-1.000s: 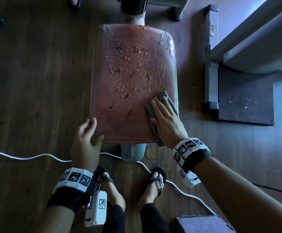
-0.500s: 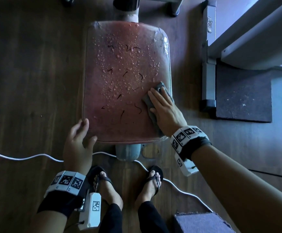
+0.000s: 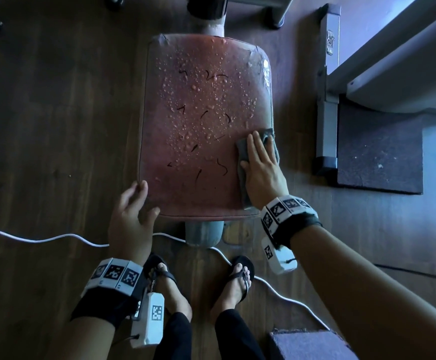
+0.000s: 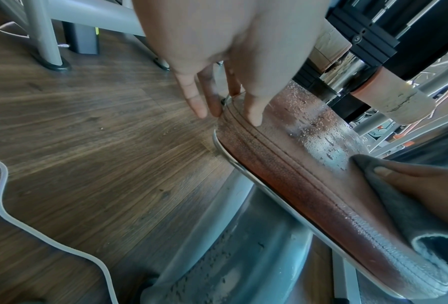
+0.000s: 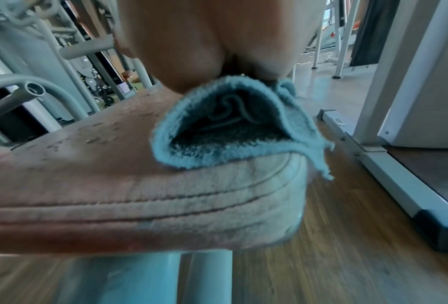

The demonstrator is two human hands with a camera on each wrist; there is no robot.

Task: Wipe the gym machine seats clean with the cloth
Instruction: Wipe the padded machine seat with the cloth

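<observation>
A red padded seat (image 3: 201, 126) carries water drops and dark squiggly marks. My right hand (image 3: 259, 162) lies flat with straight fingers on a grey cloth (image 3: 242, 152), pressing it to the seat's right edge. In the right wrist view the cloth (image 5: 233, 127) bulges in folds under my palm (image 5: 191, 51) on the seat (image 5: 113, 185). My left hand (image 3: 133, 209) rests at the seat's near left corner. In the left wrist view its fingers (image 4: 254, 115) are straight, one touching the seat's rim (image 4: 243, 127). The cloth (image 4: 399, 195) shows at the right there.
A white cable (image 3: 42, 240) runs across the wooden floor by my sandalled feet (image 3: 237, 281). The seat post (image 3: 203, 232) stands just ahead of them. A grey frame beam (image 3: 327, 100) and a dark mat (image 3: 378, 152) lie to the right; a purple pad (image 3: 310, 344) is near my right leg.
My right hand has slid the cloth away from me along the seat's right edge. My left hand has stayed at the near left corner.
</observation>
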